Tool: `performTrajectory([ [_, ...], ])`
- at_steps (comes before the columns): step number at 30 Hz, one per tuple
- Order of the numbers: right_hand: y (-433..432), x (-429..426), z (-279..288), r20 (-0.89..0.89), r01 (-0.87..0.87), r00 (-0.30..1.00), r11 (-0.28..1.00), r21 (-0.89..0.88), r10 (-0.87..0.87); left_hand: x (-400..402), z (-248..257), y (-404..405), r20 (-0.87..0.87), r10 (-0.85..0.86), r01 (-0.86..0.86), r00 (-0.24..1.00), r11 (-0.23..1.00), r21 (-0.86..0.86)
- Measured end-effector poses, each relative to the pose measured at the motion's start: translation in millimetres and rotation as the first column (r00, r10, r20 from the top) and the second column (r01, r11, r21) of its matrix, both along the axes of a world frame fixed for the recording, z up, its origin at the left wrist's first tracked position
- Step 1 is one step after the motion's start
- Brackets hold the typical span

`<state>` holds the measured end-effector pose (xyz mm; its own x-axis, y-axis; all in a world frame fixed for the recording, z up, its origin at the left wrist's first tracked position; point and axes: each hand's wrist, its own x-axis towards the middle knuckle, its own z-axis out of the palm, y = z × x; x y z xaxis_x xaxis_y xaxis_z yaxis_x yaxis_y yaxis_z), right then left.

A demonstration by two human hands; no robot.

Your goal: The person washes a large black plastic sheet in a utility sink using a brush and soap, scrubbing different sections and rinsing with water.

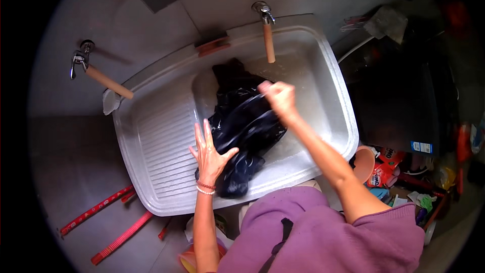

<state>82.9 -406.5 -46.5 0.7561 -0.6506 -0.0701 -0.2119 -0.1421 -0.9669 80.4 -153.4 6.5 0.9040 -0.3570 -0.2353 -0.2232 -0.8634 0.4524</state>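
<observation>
A wet, shiny black cloth, perhaps a garment, lies bunched across the grey laundry sink. It runs from the basin's back over the front rim. My right hand, blurred, is curled into a fist at the cloth's right upper part. A taut fold leads up to that fist, which appears to grip it. On the cloth's left side my left hand is spread, palm down, with fingers apart. Its fingertips reach towards the ribbed washboard. Cloudy water covers part of the basin floor.
Two wall taps, a right one and a left one, carry tan hose ends above the sink. A reddish-brown bar rests on the back ledge. Red poles stick out at lower left. Detergent bags and clutter lie right.
</observation>
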Motion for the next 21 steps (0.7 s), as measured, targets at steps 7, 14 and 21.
performTrajectory([
  [7,-119,-36,-20,-0.325,-0.240,0.936,0.434,-0.868,-0.134,-18,-39,-58,0.002,0.034,-0.034,0.999,0.999,-0.010],
  [14,-51,-32,-103,-0.536,-0.577,0.807,0.517,-0.632,0.246,-50,-139,-113,-0.075,-0.061,0.079,0.995,0.963,0.257],
  [21,-92,-65,-174,-0.679,-0.674,0.703,0.502,-0.542,0.210,-53,-225,-131,0.038,-0.107,0.090,0.994,0.949,0.302],
])
